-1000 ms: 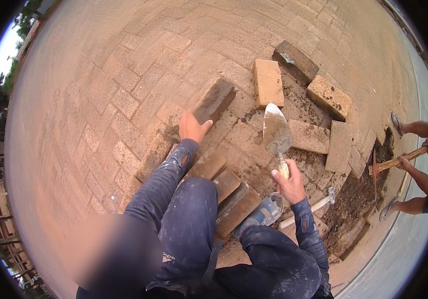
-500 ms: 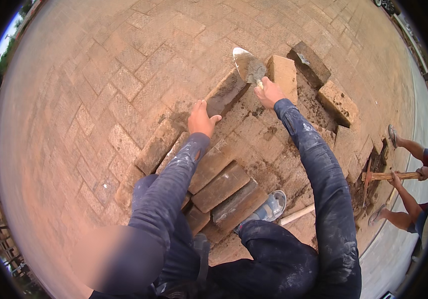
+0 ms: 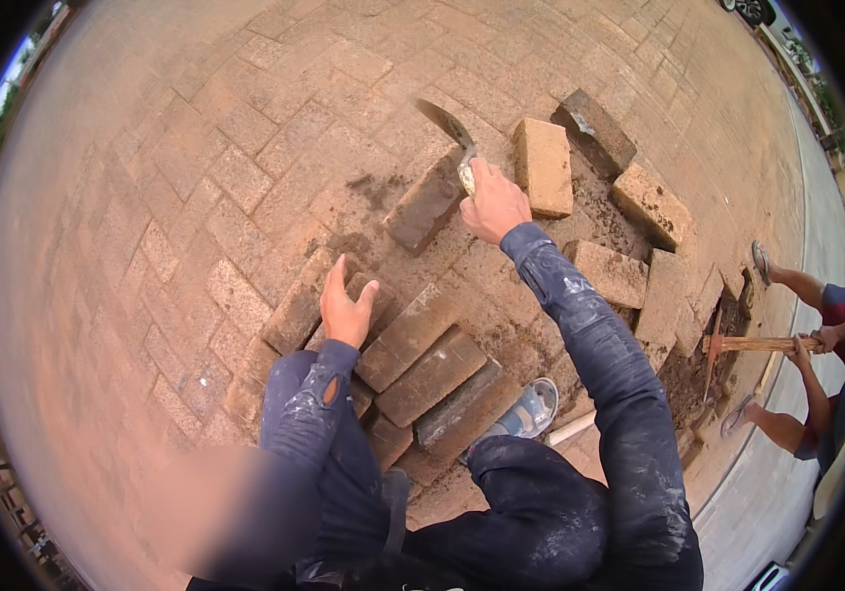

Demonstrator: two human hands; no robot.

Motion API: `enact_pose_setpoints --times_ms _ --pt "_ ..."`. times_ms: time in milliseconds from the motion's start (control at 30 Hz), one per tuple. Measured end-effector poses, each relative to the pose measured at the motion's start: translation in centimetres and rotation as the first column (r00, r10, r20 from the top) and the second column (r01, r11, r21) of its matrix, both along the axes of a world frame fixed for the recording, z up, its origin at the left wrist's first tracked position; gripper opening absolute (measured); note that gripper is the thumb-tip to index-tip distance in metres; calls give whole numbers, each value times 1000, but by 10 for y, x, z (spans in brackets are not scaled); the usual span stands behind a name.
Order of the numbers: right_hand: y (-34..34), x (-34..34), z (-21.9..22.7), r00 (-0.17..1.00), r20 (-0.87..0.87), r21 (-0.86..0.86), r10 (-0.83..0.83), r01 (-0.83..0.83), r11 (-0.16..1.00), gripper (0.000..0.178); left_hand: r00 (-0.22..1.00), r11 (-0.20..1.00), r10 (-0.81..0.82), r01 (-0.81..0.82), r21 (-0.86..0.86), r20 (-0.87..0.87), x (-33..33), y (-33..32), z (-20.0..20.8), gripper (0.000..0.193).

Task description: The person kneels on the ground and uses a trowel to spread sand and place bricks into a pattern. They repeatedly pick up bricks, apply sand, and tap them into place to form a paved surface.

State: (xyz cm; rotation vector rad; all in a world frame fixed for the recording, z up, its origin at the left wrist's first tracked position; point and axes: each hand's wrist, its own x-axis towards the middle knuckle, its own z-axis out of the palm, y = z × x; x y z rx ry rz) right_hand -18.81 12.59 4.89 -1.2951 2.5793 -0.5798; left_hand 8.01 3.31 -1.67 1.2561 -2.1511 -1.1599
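Note:
My right hand (image 3: 494,204) is wrapped round the handle of a trowel (image 3: 452,128). Its blade is turned edge-on and points away to the left, at the far end of a dark paving brick (image 3: 424,212). Whether the blade touches the brick cannot be told. My left hand (image 3: 346,313) has its fingers apart and thumb out, with nothing in it. It hovers at the far end of a group of loose pavers (image 3: 433,374) lying side by side close to my knees. Just right of the trowel a tan paver (image 3: 545,169) rests on the ground.
Laid paving (image 3: 245,167) spreads to the left and far side. More loose pavers (image 3: 651,205) surround dug soil (image 3: 605,217) on the right. Farther right, a person's hands hold a pickaxe (image 3: 752,345) over a hole. A pale pole (image 3: 572,427) lies beside my sandalled foot (image 3: 531,406).
My left hand has left the dark paver and drawn back toward me. My right hand has shifted left and nearer, turning the trowel from flat to edge-on.

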Motion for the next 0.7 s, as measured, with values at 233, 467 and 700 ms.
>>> enact_pose_setpoints --times_ms 233,467,700 --pt "67 85 -30 940 57 243 336 -339 909 26 900 944 331 -313 107 -283 -7 -50 13 39" --pt "60 31 -69 978 -22 262 206 -193 945 29 914 952 294 -255 169 -279 -14 -51 8 37" --pt "66 38 -73 982 -34 278 185 -169 946 32 912 945 307 -258 203 -271 -14 -56 4 34"
